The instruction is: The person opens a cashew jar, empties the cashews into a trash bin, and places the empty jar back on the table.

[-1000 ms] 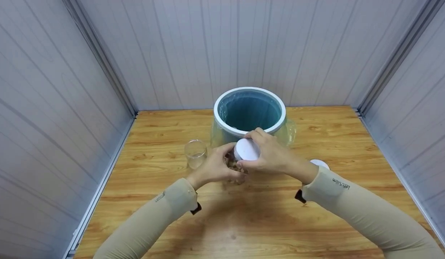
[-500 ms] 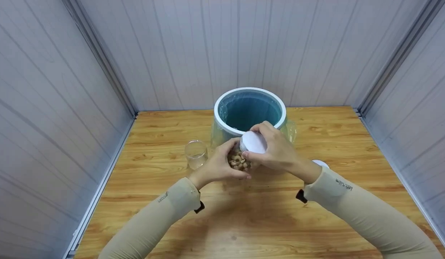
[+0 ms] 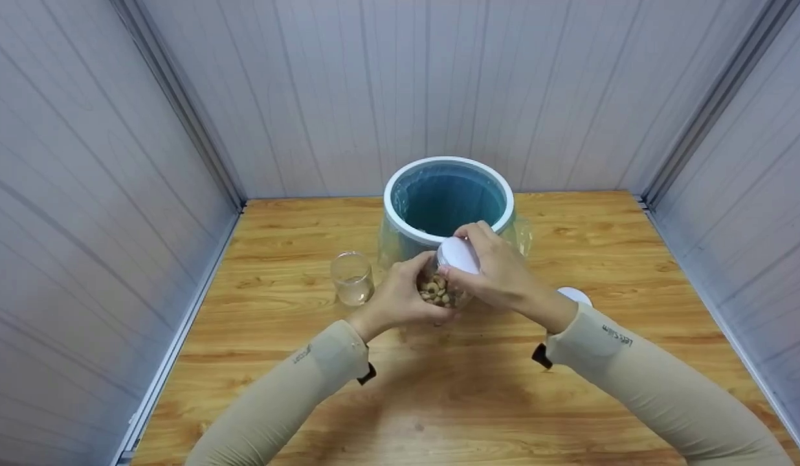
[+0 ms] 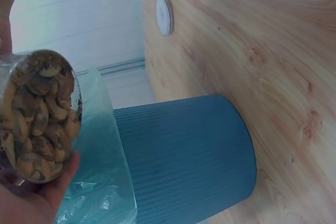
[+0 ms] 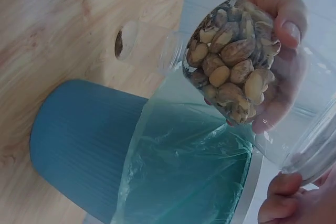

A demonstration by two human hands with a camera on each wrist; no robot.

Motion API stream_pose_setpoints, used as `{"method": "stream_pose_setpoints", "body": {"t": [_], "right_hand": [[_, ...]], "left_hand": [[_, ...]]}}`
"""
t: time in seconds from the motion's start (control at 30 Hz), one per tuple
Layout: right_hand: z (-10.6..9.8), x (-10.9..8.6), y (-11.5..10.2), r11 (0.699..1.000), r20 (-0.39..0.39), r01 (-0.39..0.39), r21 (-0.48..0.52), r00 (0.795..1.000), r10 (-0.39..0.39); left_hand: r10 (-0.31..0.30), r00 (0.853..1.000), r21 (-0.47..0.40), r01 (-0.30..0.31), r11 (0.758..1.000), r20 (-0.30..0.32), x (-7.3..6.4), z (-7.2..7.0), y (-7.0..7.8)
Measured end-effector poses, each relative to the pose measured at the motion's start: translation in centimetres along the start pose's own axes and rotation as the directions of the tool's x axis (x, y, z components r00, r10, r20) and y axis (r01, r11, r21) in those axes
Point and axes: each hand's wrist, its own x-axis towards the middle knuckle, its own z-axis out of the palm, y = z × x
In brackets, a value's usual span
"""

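Note:
A clear jar (image 5: 270, 135) partly filled with tan nuts, cashew-like in shape (image 3: 435, 289), is held tilted in front of the bin. My left hand (image 3: 403, 294) grips the jar's body, thumb on the near side. With fingers and thumb spread round its edge, my right hand (image 3: 507, 275) holds the white lid (image 3: 460, 254) at the jar's top. In the right wrist view, the nuts lie at the jar's bottom end, and fingertips (image 5: 283, 184) of the right hand are at its lid end. The left wrist view shows the nuts (image 4: 42, 114) through the jar's base.
Behind the hands stands a blue-green bin (image 4: 184, 156) with a white rim (image 3: 400, 223) and a clear greenish liner (image 4: 100, 182). A clear, uncovered container (image 3: 353, 278) stands left of the bin. To the right, a white round lid (image 3: 573, 296) lies on the wooden table (image 3: 277, 388).
Both hands and the jar have shifted slightly right, the lid also a little toward the bin. The jar has turned so that more of the nuts shows. Its lid stays in the right hand.

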Motion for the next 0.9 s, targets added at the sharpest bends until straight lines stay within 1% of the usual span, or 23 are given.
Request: {"method": "stream_pose_setpoints", "body": {"t": [0.13,0.27,0.37,0.57,0.7,0.83,0.9], "right_hand": [[0.1,-0.1,0.1,0.999,-0.048,0.034,0.032,0.998,-0.033],[0.3,-0.2,0.3,0.996,-0.094,0.091,0.023,0.992,-0.088],[0.4,-0.2,0.5,0.992,-0.115,0.124,0.015,0.986,-0.122],[0.4,-0.2,0.9,0.984,-0.126,0.178,0.02,0.977,-0.174],[0.4,-0.1,1.2,0.976,-0.126,0.216,0.022,0.969,-0.212],[0.4,-0.1,1.5,0.966,-0.118,0.258,0.014,0.96,-0.255],[0.4,0.0,1.6,0.957,-0.113,0.289,0.008,0.952,-0.286]], "left_hand": [[0.024,1.0,0.018,-0.024,1.0,-0.009,0.1,0.0,0.1],[0.067,0.997,0.026,-0.066,0.997,-0.025,0.2,0.1,-0.3],[0.088,0.996,0.034,-0.087,0.996,-0.033,0.3,0.1,-0.4],[0.093,0.996,0.05,-0.092,0.995,-0.017,0.4,-0.1,-0.3],[0.086,0.996,0.045,-0.086,0.995,0.002,0.5,-0.3,-0.4],[0.083,0.996,0.018,-0.083,0.996,0.026,0.6,-0.4,-0.5],[0.085,0.995,0.001,-0.086,0.996,0.044,0.7,-0.5,-0.7]]}}
